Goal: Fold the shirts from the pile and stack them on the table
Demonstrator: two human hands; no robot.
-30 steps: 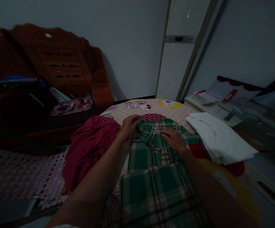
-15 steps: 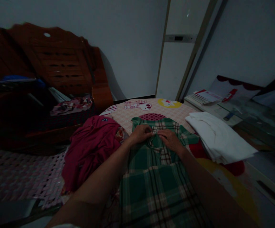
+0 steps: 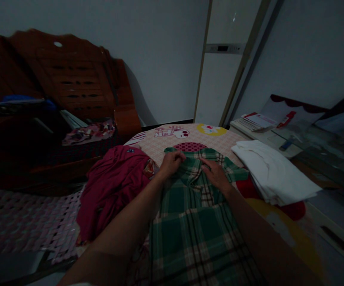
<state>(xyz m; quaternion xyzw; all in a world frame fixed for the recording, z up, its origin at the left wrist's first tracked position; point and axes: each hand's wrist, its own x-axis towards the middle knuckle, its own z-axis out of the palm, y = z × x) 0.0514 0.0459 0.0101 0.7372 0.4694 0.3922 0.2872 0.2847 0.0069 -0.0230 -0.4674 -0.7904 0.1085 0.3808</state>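
A green plaid shirt (image 3: pixel 189 230) lies on a round table with a patterned cloth (image 3: pixel 172 137). Over the left side of its collar is my left hand (image 3: pixel 172 163), its fingers bent together; whether fabric is pinched in them is too dark to make out. My right hand (image 3: pixel 215 173) rests at the right side of the collar, thumb and fingers apart, holding nothing. The collar fabric between the hands is in view. Left of the shirt lies a crumpled magenta garment (image 3: pixel 115 186). White folded cloth (image 3: pixel 274 171) sits to the right.
A carved wooden chair (image 3: pixel 79 83) with cloth on its seat stands at the back left. A woven pink seat (image 3: pixel 25 222) is at the lower left. Papers (image 3: pixel 258 121) lie on a white cabinet at the right, beside a glass surface (image 3: pixel 329 147). A tall white unit (image 3: pixel 219 79) stands behind.
My hands have moved apart at the collar, the left one going leftward and slightly up. The right fingers have spread and lifted, and the collar fabric between them now lies differently.
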